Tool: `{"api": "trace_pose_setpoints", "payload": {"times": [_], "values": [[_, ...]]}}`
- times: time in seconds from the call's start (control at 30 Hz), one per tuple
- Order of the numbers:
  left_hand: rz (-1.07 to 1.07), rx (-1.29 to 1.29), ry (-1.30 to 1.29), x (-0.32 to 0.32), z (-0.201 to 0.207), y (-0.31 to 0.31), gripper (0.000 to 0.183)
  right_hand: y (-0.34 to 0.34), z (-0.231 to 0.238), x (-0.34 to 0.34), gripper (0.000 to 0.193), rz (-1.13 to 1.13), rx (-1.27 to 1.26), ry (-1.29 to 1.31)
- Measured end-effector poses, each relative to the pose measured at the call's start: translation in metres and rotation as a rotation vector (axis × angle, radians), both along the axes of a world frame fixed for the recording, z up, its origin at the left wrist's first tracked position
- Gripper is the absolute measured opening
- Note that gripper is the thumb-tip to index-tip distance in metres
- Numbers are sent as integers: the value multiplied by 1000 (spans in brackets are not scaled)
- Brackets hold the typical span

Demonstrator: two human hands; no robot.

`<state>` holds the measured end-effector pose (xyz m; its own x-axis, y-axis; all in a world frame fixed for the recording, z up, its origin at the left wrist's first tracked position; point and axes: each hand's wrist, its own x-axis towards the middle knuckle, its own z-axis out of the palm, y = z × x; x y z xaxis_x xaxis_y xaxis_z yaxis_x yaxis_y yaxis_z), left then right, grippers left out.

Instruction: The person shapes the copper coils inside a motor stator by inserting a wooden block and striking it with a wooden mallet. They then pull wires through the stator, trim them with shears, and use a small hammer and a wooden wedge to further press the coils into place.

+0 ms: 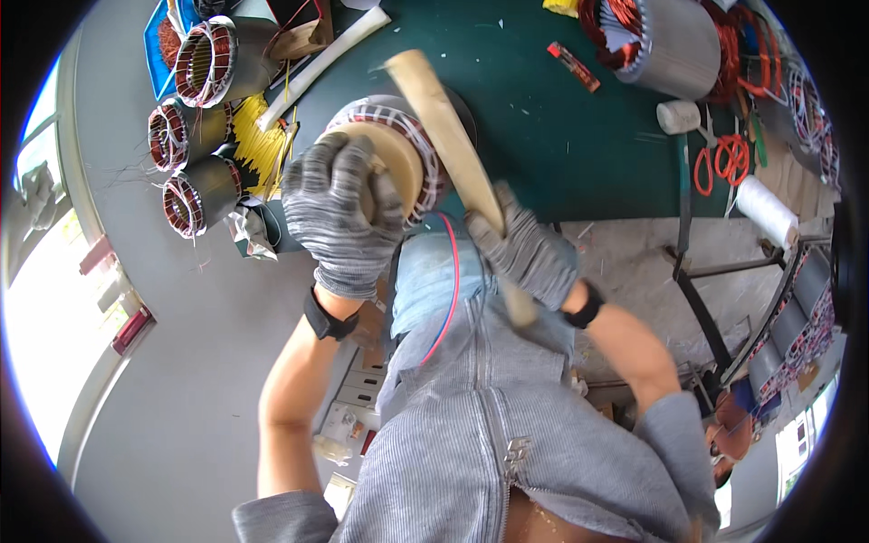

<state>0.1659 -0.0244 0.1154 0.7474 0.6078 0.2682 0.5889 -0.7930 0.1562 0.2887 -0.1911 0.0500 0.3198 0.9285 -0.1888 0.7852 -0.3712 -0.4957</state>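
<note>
Stator (pixel 433 161) with laced windings, at the green counter's (pixel 552 145) near edge, laced end facing the person. I see the left hand (pixel 348 204) gripping a tan ring (pixel 406 166) against it, seemingly for steadiness; the right hand (pixel 525 249) clamps a blurred wooden bat (pixel 445 136) mid-length, probably for control. Upper left, a blue tray (pixel 156 56) holds copper wire (pixel 169 43).

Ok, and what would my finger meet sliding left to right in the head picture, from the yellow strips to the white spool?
Yellow strips, gloved left hand, gloved right hand, stubby white cylinder, red-handled scissors, white spool.
</note>
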Motion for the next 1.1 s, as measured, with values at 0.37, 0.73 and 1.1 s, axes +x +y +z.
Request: {"api": "trace_pose_setpoints", "payload": {"times": [0.37, 0.73, 1.1], "values": [[-391, -1103, 901, 87, 47, 5, 75, -23, 0, 68, 36, -673, 135, 1133], [-1579, -139, 366, 23, 35, 79, 12, -9, 1, 17, 36, -857, 172, 1416], [-1357, -243, 223, 14, 25, 82, 28, -19, -31, 33, 31, -1009, 257, 2230]]}}
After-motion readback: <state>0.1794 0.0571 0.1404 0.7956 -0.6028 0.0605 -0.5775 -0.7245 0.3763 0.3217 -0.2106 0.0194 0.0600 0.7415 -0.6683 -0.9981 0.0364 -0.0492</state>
